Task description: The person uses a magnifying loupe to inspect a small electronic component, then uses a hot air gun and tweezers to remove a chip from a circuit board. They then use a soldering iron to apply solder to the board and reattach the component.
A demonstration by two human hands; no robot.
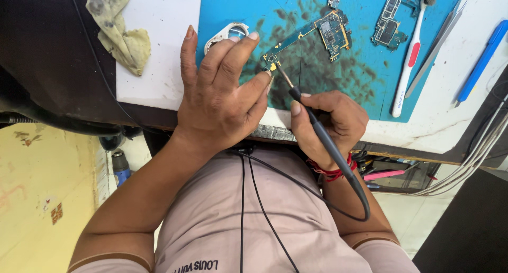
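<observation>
Pinning the long green circuit board (296, 37) to the stained blue mat (233, 8) with our spread left hand (219, 95), we judged soldering midway, our right hand (330, 122) gripping the slim black soldering iron (317, 130) at its corner.

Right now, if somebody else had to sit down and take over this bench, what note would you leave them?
Left hand: fingers pin the near end of the long circuit board to the blue mat.
Right hand: holds the soldering iron like a pen, tip at the board's near end beside the left fingertips.
Nearby: a second board, toothbrush, tweezers, stained rag.
Done: board positioned, iron at the joint.
Left: whether the joint is finished cannot be told.
</observation>
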